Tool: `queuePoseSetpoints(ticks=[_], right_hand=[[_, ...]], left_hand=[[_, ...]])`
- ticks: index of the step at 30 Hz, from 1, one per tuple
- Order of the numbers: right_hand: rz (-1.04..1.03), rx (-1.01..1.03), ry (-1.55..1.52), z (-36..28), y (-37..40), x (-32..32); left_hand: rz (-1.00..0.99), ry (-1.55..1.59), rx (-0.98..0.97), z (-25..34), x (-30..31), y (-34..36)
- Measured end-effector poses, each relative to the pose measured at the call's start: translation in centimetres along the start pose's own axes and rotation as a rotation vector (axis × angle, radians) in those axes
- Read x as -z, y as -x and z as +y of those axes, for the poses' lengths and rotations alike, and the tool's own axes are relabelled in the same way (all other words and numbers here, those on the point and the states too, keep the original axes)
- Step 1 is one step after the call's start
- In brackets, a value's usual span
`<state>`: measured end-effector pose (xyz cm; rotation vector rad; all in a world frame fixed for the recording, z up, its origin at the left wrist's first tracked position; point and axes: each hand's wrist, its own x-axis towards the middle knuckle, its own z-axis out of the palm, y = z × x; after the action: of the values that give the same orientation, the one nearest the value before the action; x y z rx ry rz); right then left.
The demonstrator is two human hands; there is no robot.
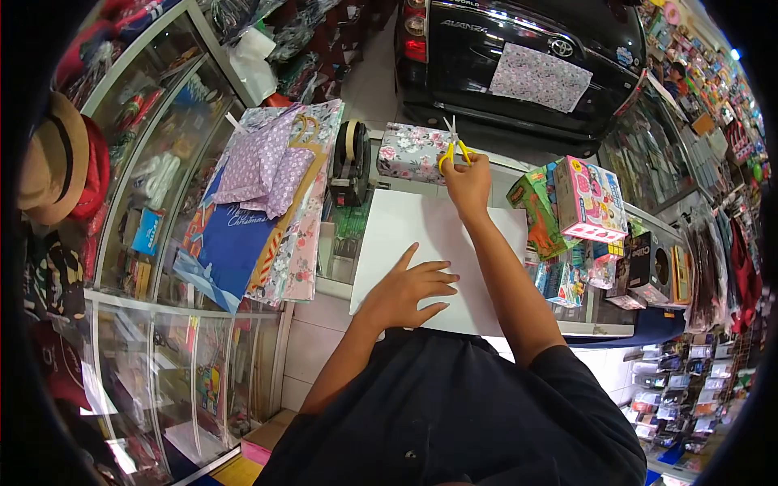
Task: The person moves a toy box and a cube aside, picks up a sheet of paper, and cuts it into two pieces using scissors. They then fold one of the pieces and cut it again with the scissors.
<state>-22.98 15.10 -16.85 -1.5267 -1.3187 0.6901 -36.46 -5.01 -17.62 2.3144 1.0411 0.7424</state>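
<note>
Scissors [455, 141], partly hidden | right fingers [480, 160]: closed round them | left fingers [440, 266]: spread on white paper [405, 223], near edge partly covered

A hand could pass low over the white sheet [421, 223] between the left hand [412, 293] and right forearm [512, 283]. Beyond it, the tape dispenser [351, 166], floral-wrapped box [409, 154] and scissors [454, 146] stand in the way; the toy boxes [590, 198] obstruct the right side.
</note>
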Motion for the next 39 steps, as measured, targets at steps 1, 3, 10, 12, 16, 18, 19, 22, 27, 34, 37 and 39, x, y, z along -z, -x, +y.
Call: queuePoseSetpoints(ticks=[1, 3, 10, 12, 16, 18, 19, 22, 27, 34, 37, 39], right_hand=[[-0.01, -0.004, -0.023, -0.1, -0.2, -0.4], [-0.023, 0.01, -0.048, -0.6, -0.1, -0.8], [0.033, 0.107, -0.012, -2.9, 1.4, 2.2], [-0.024, 0.043, -0.044, -5.2, 3.0, 5.3], [-0.173, -0.007, -0.046, -5.4, 6.8, 10.5], [-0.237, -0.006, -0.054, -3.8, 9.5, 12.4], [-0.309, 0.094, 0.023, -2.4, 10.8, 13.2], [-0.464, 0.149, 0.114, -0.5, 15.1, 14.4], [-0.368, 0.193, 0.117, 1.6, 18.2, 14.6], [-0.195, 0.027, -0.183, 5.1, 17.8, 13.9], [-0.099, 0.068, -0.118, 3.7, 17.1, 14.8], [-0.036, 0.096, -0.068, 3.7, 17.2, 15.2]], left_hand=[[-0.002, 0.006, 0.002, 0.0, 0.1, 0.0], [-0.005, 0.002, 0.005, 0.0, 0.2, -0.1], [-0.041, 0.002, 0.0, 0.1, 0.5, -0.1], [-0.067, -0.011, -0.002, 0.3, 0.8, -0.3], [-0.116, -0.025, 0.004, -0.1, 1.0, -0.5], [-0.139, -0.062, 0.037, 0.2, 1.4, -0.8], [-0.153, -0.055, 0.033, 0.2, 1.5, -0.9], [-0.185, -0.141, 0.004, 0.1, 2.0, -1.0], [-0.225, -0.082, -0.05, 0.6, 1.9, -0.2], [-0.228, -0.179, -0.081, 0.9, 1.5, 0.2], [-0.266, -0.208, -0.074, 0.9, 1.4, 0.4], [-0.292, -0.17, -0.048, 1.5, 1.8, 0.5]])
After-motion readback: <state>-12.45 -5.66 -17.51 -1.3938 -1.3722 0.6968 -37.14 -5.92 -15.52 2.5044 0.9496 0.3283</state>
